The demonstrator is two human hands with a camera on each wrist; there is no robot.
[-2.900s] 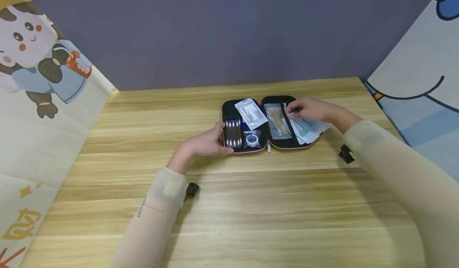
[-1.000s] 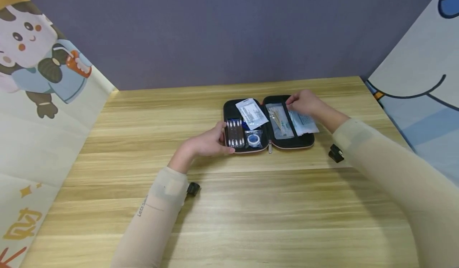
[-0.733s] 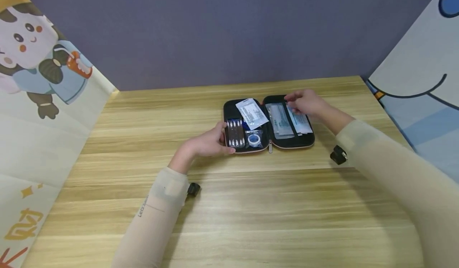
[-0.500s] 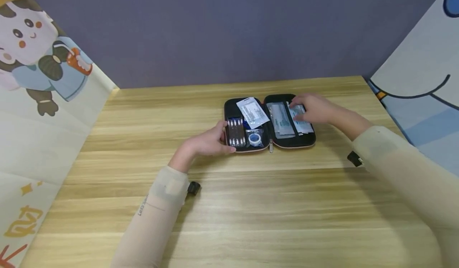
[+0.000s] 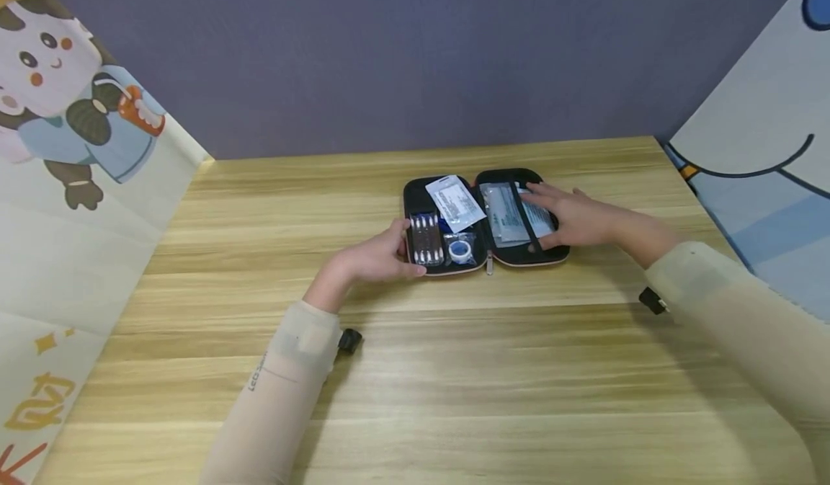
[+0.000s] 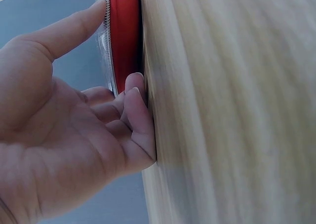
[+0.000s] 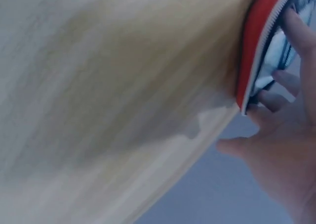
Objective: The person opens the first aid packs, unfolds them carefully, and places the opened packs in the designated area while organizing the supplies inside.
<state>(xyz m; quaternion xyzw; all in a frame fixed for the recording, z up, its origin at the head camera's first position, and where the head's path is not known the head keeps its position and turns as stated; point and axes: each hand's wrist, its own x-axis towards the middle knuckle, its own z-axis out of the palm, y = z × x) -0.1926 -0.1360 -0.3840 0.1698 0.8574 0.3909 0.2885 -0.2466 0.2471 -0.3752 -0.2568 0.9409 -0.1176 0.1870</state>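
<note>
A black-lined zip case (image 5: 418, 191), like a small first-aid kit, lies unfolded on the table. My left hand (image 5: 372, 254) grips its left edge, thumb at the near corner; the left wrist view shows the thumb at the zip and bent fingers against the red side (image 6: 124, 31). My right hand (image 5: 580, 218) spreads its fingers over the right half, fingertips at the black strap (image 5: 527, 218). Printed sachets (image 5: 506, 215) lie under that strap. The left half holds brown-tubed swabs (image 5: 426, 240), a white packet (image 5: 456, 202) and a wrapped tape roll (image 5: 461, 251).
Wood-grain table (image 5: 415, 384) extends around the case, widest toward me. A dark blue-grey panel (image 5: 415, 60) stands along its back edge, with cartoon-printed panels (image 5: 97, 110) at both sides. A zip pull (image 5: 489, 265) hangs at the case's near edge.
My right hand has slid the sachets leftward under the strap, over the clear bag of sticks. It has let go, moved nearer and spread its fingers. The left hand stays in place.
</note>
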